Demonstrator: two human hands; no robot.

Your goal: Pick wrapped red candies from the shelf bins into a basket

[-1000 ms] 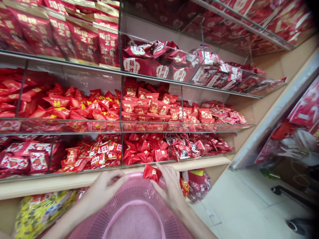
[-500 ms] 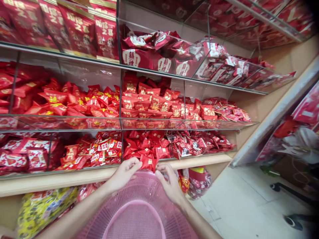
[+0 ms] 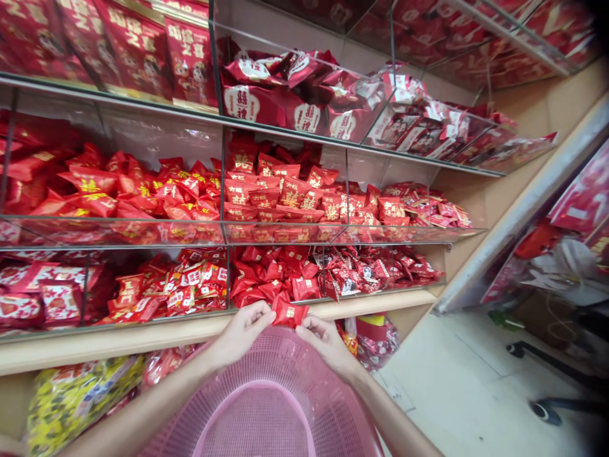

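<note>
My left hand [image 3: 245, 327] and my right hand [image 3: 326, 339] meet just above the far rim of the pink mesh basket [image 3: 266, 406], and between them I hold one small red packet [image 3: 290, 313] with a gold mark on its front. My left fingertips are closed on its left edge, thumb and forefinger pinched tight; my right fingers are curled and pinch its right edge in the same way, so neither hand is open. The packet sits a little above the basket's rim, just in front of the wooden ledge [image 3: 375, 303] of the lowest display bin. Behind it, that glass-fronted bin [image 3: 280, 279] is heaped with matching red packets, and the bin beside it on the left [image 3: 181, 289] holds red-and-white ones. The shelf above [image 3: 280, 197] carries more red sweets with gold characters, and larger red bags [image 3: 285, 95] fill the tier over that. Below the ledge on the left lies a yellow printed bag [image 3: 71, 400].
</note>
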